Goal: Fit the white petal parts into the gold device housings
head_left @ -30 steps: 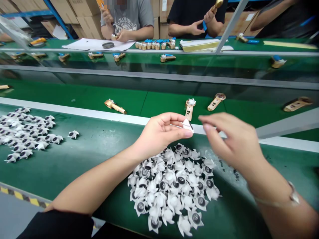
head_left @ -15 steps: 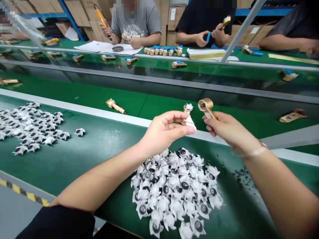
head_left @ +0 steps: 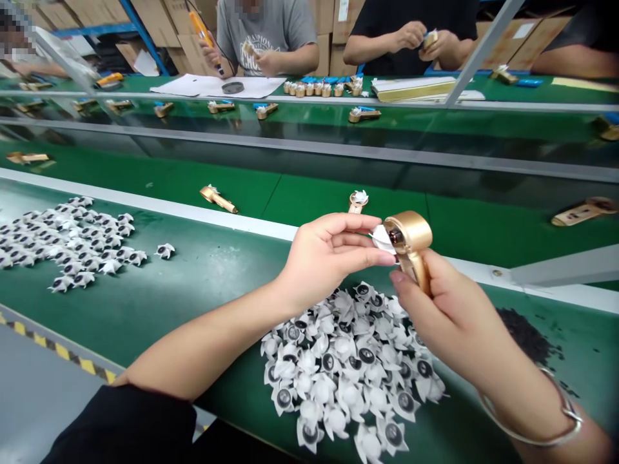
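Pinched in the fingers of my left hand is a white fan blade, held at the open round end of a gold handheld fan housing. My right hand grips that housing by its handle, round end up. A dark motor part shows inside the opening; whether the blade touches it I cannot tell. Below my hands lies a heap of white fan blades, several showing dark round hubs. More white blades lie spread at the left of the green bench.
Gold fan housings lie on the green belt, one with a white blade just beyond my hands. Small black bits lie by my right wrist. Across the line, co-workers handle parts; one holds an orange tool. A metal post slants at right.
My right hand has brought the gold fan housing closer and lower, toward my left hand. The white blade has moved right, up to the housing's opening.
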Action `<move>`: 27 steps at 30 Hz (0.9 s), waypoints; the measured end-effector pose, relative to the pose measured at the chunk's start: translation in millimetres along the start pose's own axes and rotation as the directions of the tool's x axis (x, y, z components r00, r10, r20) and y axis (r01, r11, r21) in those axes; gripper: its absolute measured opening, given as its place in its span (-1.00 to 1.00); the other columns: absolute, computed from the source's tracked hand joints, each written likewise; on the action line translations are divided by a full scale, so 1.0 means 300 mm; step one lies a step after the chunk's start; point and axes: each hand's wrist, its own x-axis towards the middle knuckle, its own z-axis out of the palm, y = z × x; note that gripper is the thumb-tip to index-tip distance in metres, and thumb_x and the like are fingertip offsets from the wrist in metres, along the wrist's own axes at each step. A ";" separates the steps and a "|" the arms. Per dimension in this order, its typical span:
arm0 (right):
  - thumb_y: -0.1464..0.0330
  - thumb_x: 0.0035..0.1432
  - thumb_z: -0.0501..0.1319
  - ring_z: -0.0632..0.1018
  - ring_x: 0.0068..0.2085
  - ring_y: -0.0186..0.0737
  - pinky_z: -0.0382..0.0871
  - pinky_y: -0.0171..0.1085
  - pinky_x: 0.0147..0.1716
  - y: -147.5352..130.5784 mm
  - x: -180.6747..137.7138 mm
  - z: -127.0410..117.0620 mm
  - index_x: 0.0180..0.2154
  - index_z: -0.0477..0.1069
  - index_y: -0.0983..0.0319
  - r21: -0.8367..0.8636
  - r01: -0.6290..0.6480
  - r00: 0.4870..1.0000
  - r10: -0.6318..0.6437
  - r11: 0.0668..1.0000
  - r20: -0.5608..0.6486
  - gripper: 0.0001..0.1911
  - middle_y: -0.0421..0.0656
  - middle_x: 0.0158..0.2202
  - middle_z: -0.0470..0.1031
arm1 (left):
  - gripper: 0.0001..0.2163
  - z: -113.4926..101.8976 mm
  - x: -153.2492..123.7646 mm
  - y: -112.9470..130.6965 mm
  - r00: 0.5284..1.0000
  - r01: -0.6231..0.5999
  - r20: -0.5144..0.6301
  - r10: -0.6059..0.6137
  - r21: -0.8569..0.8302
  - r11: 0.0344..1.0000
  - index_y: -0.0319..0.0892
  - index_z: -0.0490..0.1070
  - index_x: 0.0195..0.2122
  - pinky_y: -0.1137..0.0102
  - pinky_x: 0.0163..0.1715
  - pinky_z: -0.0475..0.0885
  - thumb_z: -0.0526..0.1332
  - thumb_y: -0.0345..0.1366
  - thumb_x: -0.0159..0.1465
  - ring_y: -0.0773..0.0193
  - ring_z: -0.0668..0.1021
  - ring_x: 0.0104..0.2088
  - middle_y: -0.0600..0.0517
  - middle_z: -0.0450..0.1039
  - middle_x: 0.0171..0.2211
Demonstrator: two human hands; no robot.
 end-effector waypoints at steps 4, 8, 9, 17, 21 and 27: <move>0.27 0.36 0.06 0.26 -0.66 -0.33 0.10 -0.32 -0.70 0.023 -0.001 -0.002 -0.34 0.12 0.11 -0.139 0.102 0.995 -0.102 0.985 0.006 -0.81 -0.32 -0.62 0.23 | -0.62 -0.005 -0.003 0.007 0.999 0.046 -0.013 -0.045 0.067 0.997 -0.21 0.60 -0.11 0.24 -0.04 0.62 0.54 -0.39 0.02 0.14 0.72 -0.22 0.01 0.68 -0.33; 0.34 0.32 0.07 0.26 -0.70 -0.32 0.06 -0.31 -0.71 0.038 0.002 -0.008 -0.31 0.09 0.12 -0.280 0.210 0.976 -0.218 0.937 0.002 -0.85 -0.32 -0.64 0.23 | -0.60 -0.016 0.008 0.001 0.990 0.138 -0.029 -0.138 0.015 0.990 -0.22 0.60 -0.13 0.19 0.02 0.58 0.57 -0.37 -0.03 0.13 0.71 -0.20 -0.01 0.68 -0.34; 0.35 0.31 0.07 0.27 -0.70 -0.32 0.05 -0.32 -0.72 0.041 0.004 -0.011 -0.31 0.07 0.12 -0.306 0.224 0.972 -0.234 0.926 0.004 -0.84 -0.31 -0.63 0.23 | -0.60 -0.021 0.012 -0.005 0.986 0.164 -0.021 -0.164 -0.012 0.986 -0.23 0.61 -0.14 0.18 0.03 0.56 0.57 -0.37 -0.04 0.14 0.71 -0.20 -0.02 0.68 -0.32; 0.35 0.32 0.07 0.34 -0.67 -0.31 0.08 -0.33 -0.69 0.060 -0.002 -0.002 -0.29 0.08 0.13 -0.264 0.253 0.966 -0.228 0.931 0.121 -0.86 -0.30 -0.60 0.27 | -0.53 -0.026 0.027 -0.041 0.968 0.252 0.000 -0.253 -0.030 0.967 -0.27 0.58 -0.15 0.22 0.05 0.51 0.60 -0.28 -0.09 0.18 0.68 -0.16 -0.08 0.67 -0.22; 0.28 0.36 0.07 0.36 -0.63 -0.29 0.11 -0.31 -0.64 0.077 0.012 -0.010 -0.25 0.19 0.16 -0.242 0.170 0.982 -0.144 0.955 0.122 -0.88 -0.27 -0.57 0.33 | -0.28 -0.053 0.036 0.011 0.969 0.231 0.033 -0.243 0.208 0.950 -0.21 0.42 0.18 0.27 -0.03 0.52 0.56 -0.15 0.00 0.14 0.66 -0.10 -0.16 0.61 -0.03; 0.01 0.33 0.14 0.20 -0.63 -0.33 -0.01 -0.27 -0.59 0.276 0.214 -0.082 -0.38 0.20 0.14 -0.460 -0.079 0.993 0.029 0.885 -0.114 -0.62 -0.22 -0.59 0.27 | -0.58 -0.148 0.071 0.113 0.897 0.070 0.088 -0.433 0.940 0.335 -0.17 0.60 -0.15 0.32 -0.33 0.38 0.29 0.09 0.21 0.08 0.60 -0.25 -0.10 0.62 -0.16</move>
